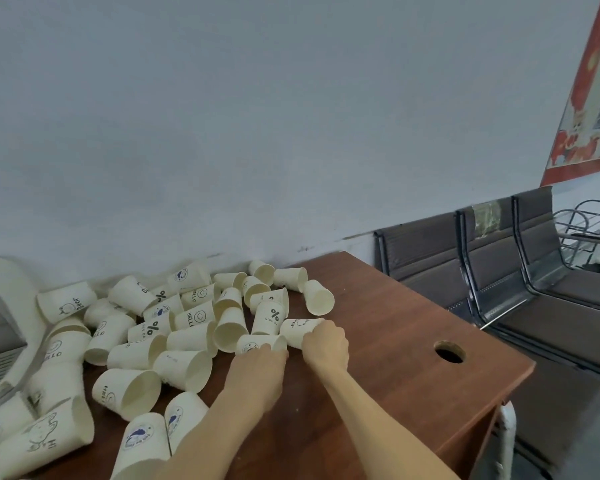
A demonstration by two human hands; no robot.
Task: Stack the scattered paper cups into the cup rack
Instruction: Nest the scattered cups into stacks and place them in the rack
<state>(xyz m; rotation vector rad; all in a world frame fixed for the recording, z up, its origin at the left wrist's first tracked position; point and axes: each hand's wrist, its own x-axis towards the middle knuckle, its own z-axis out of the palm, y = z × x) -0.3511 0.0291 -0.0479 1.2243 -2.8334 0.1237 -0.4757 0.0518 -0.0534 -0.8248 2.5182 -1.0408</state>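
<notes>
Both hands on cups, rack not visible

Left hand [261, 367] curls over a cup lying on its side [257, 344]. Right hand [325, 344] grips another sideways cup [297, 329] just beside it. Scattered paper cups [174, 327] cover the brown table [395, 323], left of the hands.

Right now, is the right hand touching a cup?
Touching. The head view shows the right hand with its fingers curled over the open end of a cup lying on its side.

The table [395, 327] is bare wood from 1 to 4 o'clock, around a round hole [449, 351]. Piled cups [187, 327] block 8 to 12 o'clock.
</notes>
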